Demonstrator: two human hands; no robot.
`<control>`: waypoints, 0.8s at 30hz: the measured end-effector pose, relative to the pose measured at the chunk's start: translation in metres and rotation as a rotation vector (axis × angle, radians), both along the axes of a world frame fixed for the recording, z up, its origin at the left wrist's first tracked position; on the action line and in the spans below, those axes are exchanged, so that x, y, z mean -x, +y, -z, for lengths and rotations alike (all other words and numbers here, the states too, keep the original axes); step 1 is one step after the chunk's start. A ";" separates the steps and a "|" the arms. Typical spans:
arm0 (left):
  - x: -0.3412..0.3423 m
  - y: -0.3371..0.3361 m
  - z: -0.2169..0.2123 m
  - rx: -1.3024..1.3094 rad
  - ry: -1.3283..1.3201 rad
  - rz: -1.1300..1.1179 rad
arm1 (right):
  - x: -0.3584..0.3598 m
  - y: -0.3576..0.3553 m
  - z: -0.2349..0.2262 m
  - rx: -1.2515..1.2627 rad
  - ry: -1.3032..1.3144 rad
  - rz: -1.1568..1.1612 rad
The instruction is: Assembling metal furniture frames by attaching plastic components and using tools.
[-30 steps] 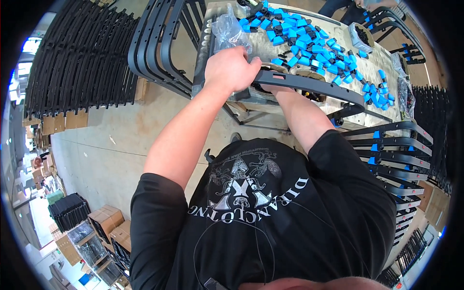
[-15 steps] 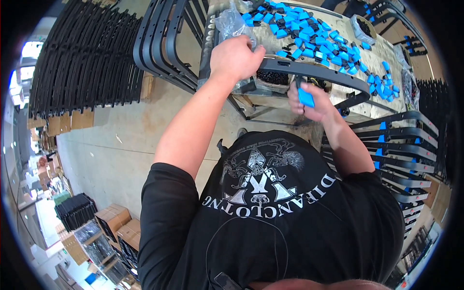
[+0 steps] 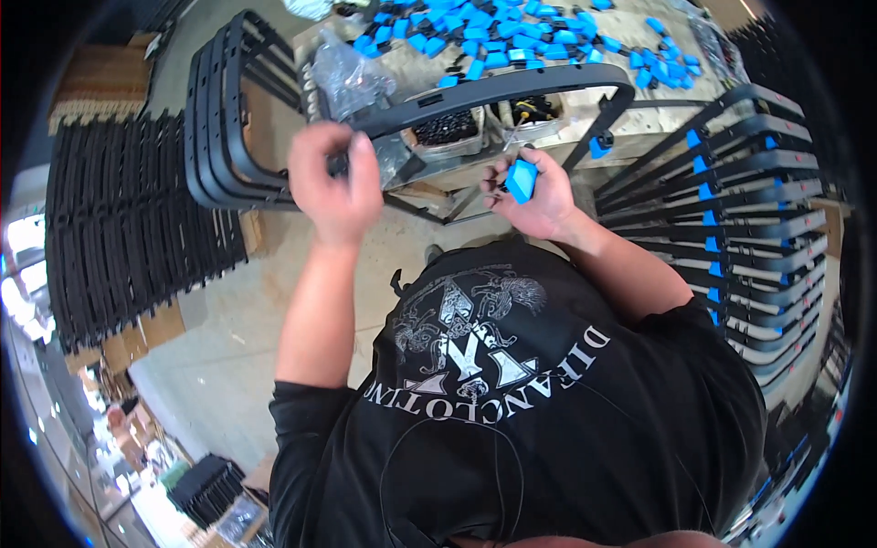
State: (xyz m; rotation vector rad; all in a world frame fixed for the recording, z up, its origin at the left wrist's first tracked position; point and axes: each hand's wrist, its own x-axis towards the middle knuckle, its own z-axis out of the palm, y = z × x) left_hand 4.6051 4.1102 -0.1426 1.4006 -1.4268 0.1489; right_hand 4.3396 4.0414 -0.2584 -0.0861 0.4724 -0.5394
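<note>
Blue piece (image 3: 522, 181) in right hand (image 3: 550, 199)

One o'clock: palm up, fingers part-curled round it. Eleven: left hand (image 3: 334, 187), blurred, seemingly closed on the black frame's (image 3: 498, 89) end. Twelve, beyond: worktop (image 3: 671, 117), loose blue pieces (image 3: 497, 60). Looks like readying the piece; next calls for steadying the frame.

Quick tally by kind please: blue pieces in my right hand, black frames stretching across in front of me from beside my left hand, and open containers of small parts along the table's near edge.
Blue piece in the right hand: 1
Black frame beside the left hand: 1
Open containers of small parts: 2
Total: 4
</note>
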 end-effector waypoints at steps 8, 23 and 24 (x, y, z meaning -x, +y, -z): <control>-0.001 0.061 0.045 -0.386 -0.073 0.427 | -0.071 0.058 -0.028 0.084 -0.208 -0.082; -0.092 0.105 0.067 -0.555 -0.194 0.410 | -0.170 0.114 -0.012 0.089 -0.193 -0.010; -0.096 0.106 0.069 -0.473 -0.135 0.413 | -0.174 0.111 -0.007 0.080 -0.196 -0.012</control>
